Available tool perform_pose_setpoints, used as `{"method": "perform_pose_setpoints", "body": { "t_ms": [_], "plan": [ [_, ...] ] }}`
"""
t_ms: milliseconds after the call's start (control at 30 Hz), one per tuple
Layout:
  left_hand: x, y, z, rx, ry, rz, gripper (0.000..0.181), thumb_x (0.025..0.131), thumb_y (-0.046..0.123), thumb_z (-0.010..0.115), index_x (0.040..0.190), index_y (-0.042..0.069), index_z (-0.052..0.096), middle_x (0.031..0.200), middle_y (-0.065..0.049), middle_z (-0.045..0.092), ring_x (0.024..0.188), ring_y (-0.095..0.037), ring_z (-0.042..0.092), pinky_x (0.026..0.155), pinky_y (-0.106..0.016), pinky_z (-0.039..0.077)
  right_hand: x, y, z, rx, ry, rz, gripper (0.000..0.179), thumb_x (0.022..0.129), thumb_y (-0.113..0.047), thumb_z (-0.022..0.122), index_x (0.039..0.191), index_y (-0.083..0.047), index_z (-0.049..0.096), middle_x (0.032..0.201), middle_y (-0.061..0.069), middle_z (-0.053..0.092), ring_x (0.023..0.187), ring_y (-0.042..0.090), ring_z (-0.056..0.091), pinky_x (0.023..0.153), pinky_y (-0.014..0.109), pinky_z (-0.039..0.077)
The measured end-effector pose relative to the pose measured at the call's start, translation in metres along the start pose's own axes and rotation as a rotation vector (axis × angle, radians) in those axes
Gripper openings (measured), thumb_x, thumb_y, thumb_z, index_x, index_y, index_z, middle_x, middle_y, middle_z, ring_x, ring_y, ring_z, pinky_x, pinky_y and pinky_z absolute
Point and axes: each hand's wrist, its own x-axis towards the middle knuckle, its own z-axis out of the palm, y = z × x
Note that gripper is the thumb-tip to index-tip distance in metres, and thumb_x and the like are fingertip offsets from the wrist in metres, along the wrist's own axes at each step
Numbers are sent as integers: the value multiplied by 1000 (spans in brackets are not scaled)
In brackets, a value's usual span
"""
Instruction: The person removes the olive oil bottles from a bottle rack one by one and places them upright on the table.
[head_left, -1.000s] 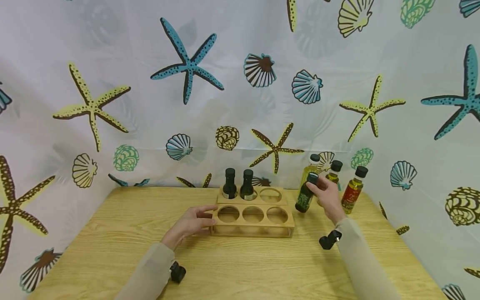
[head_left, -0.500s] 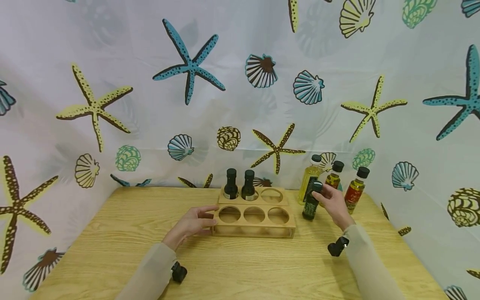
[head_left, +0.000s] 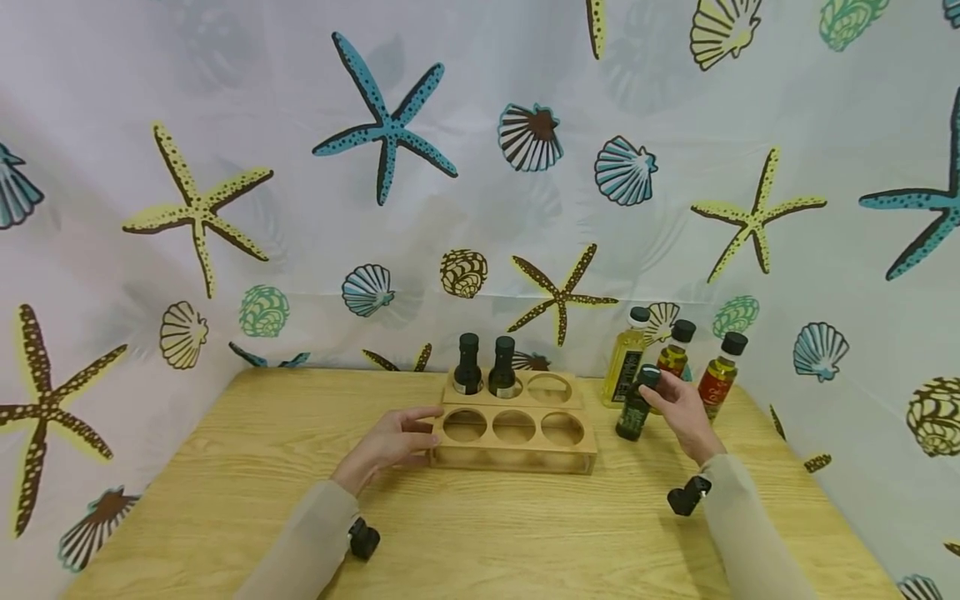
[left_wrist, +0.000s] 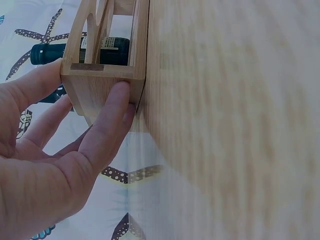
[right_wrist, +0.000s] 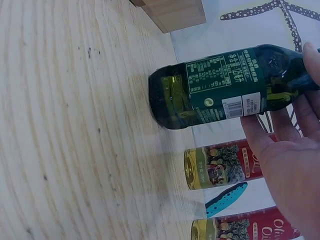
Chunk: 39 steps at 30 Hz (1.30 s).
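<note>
My right hand (head_left: pixel 681 415) grips a dark green glass bottle (head_left: pixel 633 417) by its neck. It tilts a little in the head view, its base close over the table just right of the rack. In the right wrist view, the bottle (right_wrist: pixel 220 87) shows a green label with white print and a barcode. At the left end of the wooden bottle rack (head_left: pixel 513 458) is my left hand (head_left: pixel 393 437). Its extended fingers touch the end panel (left_wrist: pixel 97 90) in the left wrist view. Two dark bottles (head_left: pixel 468 367) stand in the rack's back row; the other holes hold nothing.
Behind my right hand stand a tall yellow oil bottle (head_left: pixel 625 362) and two red-labelled oil bottles (head_left: pixel 716 385), one partly hidden by the hand. A patterned cloth (head_left: pixel 420 225) hangs behind the wooden table (head_left: pixel 510 533).
My right hand has carried the green bottle slightly right, away from the rack, and lower. The bottle straightened, then tilted slightly again. My left hand stays at the rack's end.
</note>
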Motion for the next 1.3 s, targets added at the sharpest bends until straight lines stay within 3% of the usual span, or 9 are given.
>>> {"method": "perform_pose_setpoints", "body": {
  "t_ms": [367,500,600,733,967,1133,1300],
  "plan": [
    [0,3,2,25,18,-2,55,93,10,68,144,15,51,143,-27,45,118,-33,60,89,-47,57,4,-1,3,-21,-5,21,69,96,-38,64,148,-2,38,140,24,49,127,35,48,109,54,40],
    [0,3,2,30,12,1,55,93,10,68,145,15,51,144,-28,44,120,-35,58,89,-48,57,4,-1,7,-34,20,89,87,90,-41,70,154,-3,25,150,25,38,137,39,38,112,56,36],
    [-1,4,2,33,12,1,55,93,10,68,145,15,51,144,-28,44,121,-35,58,89,-48,57,5,1,9,-28,36,106,89,90,-40,71,155,-4,22,152,23,35,140,38,35,113,56,34],
    [0,3,2,29,11,0,55,93,10,68,145,15,51,144,-27,44,118,-33,59,89,-48,57,7,2,10,-8,46,72,75,91,-36,71,149,-5,36,144,22,46,133,36,44,110,55,38],
    [1,1,1,30,-2,8,55,93,11,67,145,15,51,144,-26,45,118,-32,60,89,-48,57,6,0,9,-6,40,107,87,90,-36,72,155,-4,24,151,23,39,139,37,38,113,54,35],
    [1,1,1,35,-4,5,56,93,11,68,145,15,50,144,-27,45,117,-32,60,89,-48,57,6,1,7,2,25,112,83,90,-35,72,154,-4,28,149,23,41,138,37,40,113,54,36],
    [0,1,1,42,-11,9,55,93,11,67,146,14,50,144,-27,45,118,-33,60,90,-48,56,7,1,6,-4,24,116,89,90,-37,72,156,-3,23,153,24,36,141,38,35,114,55,34]
  ]
}}
